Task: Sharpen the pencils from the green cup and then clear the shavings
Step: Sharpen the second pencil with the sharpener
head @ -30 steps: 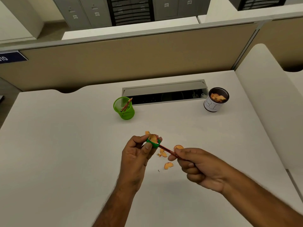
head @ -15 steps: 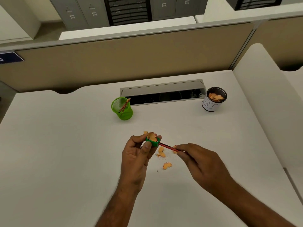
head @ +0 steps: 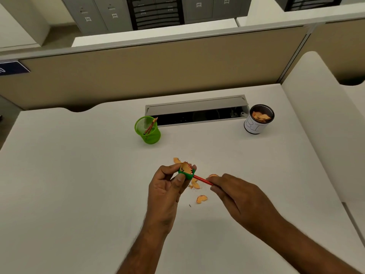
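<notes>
The left hand [head: 167, 186] pinches the green sharpener [head: 186, 173]; the right hand [head: 235, 192] grips the pencil [head: 202, 179] seated in it. Twisting too hard could snap the lead, and the curl of shaving [head: 186, 166] may scatter across the desk [head: 79, 184].

This is looking like an office cubicle. A beige partition panel [head: 158, 70] is standing beyond the hands, behind the white desk [head: 69, 175] with a cable tray [head: 195, 111], and grey filing cabinets [head: 102, 14] are standing farther behind.
</notes>
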The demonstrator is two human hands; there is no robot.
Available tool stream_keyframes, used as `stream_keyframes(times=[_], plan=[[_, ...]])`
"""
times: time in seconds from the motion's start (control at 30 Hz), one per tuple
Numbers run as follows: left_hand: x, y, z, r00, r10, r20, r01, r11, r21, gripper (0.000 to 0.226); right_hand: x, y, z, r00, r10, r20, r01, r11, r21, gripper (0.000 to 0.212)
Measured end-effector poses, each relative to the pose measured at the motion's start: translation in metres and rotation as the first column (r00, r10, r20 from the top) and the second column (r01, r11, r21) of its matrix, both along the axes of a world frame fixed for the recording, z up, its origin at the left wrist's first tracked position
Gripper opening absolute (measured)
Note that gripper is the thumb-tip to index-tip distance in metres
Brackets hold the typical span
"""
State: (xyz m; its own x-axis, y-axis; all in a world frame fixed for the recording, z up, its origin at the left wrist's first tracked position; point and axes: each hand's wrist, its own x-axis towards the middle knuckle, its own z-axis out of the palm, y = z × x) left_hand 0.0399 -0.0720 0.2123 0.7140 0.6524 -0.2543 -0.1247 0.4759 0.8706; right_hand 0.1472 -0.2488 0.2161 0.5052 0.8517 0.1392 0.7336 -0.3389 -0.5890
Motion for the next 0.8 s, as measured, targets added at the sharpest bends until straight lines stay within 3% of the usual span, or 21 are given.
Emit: stream_keyframes(times=[0.03, 0.07, 0.1, 0.13, 0.17, 0.2, 0.23, 0.27, 0.3, 0.37, 0.47, 0.53, 0.67, 0.8], plan=[[0.000, -0.001, 0.000, 1.000, 0.002, -0.001, -0.002, 1.000, -0.003, 0.024, -0.002, 0.000, -0.003, 1.000, 0.000, 0.021, 0.000, 1.000, 0.027, 0.031], [0.000, -0.001, -0.001, 1.000, 0.002, -0.004, -0.002, 1.000, -0.005, 0.024, -0.002, 0.003, -0.001, 0.996, -0.034, -0.085, 0.037, 0.999, 0.039, 0.028], [0.000, 0.000, -0.001, 1.000, 0.001, -0.002, -0.001, 1.000, -0.012, 0.024, 0.000, 0.007, 0.001, 0.949, -0.092, -0.303, 0.105, 0.994, 0.030, 0.025], [-0.001, 0.000, -0.001, 1.000, -0.002, 0.002, 0.002, 1.000, -0.026, 0.023, 0.003, 0.011, 0.005, 0.789, -0.128, -0.601, 0.153, 0.988, -0.009, 0.025], [-0.002, 0.001, -0.001, 1.000, -0.002, 0.010, 0.003, 0.999, -0.040, 0.022, 0.005, 0.015, 0.011, 0.509, -0.159, -0.846, 0.168, 0.982, -0.084, 0.028], [-0.002, 0.002, 0.000, 1.000, -0.001, 0.014, 0.001, 0.999, -0.050, 0.021, 0.008, 0.018, 0.018, 0.243, -0.178, -0.954, 0.149, 0.978, -0.145, 0.032], [-0.003, 0.002, 0.001, 1.000, -0.002, 0.015, 0.003, 0.998, -0.055, 0.021, 0.009, 0.020, 0.022, 0.092, -0.179, -0.979, 0.118, 0.979, -0.168, 0.037], [-0.003, 0.003, 0.002, 1.000, -0.002, 0.017, 0.003, 0.999, -0.054, 0.020, 0.009, 0.021, 0.025, 0.055, -0.164, -0.985, 0.097, 0.983, -0.158, 0.041], [-0.003, 0.003, 0.002, 1.000, 0.003, 0.021, -0.002, 0.999, -0.050, 0.020, 0.010, 0.022, 0.027, 0.066, -0.136, -0.989, 0.080, 0.988, -0.130, 0.043], [-0.004, 0.003, 0.003, 1.000, 0.012, 0.024, -0.011, 0.999, -0.046, 0.019, 0.008, 0.022, 0.028, 0.201, -0.142, -0.969, 0.084, 0.988, -0.127, 0.039], [-0.005, 0.003, 0.002, 1.000, 0.014, 0.021, -0.013, 0.999, -0.044, 0.020, 0.002, 0.017, 0.031, 0.623, -0.158, -0.766, 0.122, 0.987, -0.104, 0.010], [-0.004, 0.003, 0.001, 1.000, 0.016, 0.016, -0.016, 0.999, -0.043, 0.021, -0.001, 0.012, 0.029, 0.781, -0.132, -0.610, 0.117, 0.991, -0.065, 0.008], [-0.002, 0.003, 0.001, 0.999, 0.031, 0.020, -0.030, 0.998, -0.064, 0.021, -0.003, 0.006, 0.024, 0.892, -0.107, -0.439, 0.068, 0.992, -0.102, 0.003], [-0.002, 0.008, 0.002, 0.998, 0.054, 0.029, -0.052, 0.996, -0.074, 0.022, 0.001, 0.000, 0.020, 0.878, -0.099, -0.468, 0.074, 0.995, -0.071, 0.008]])
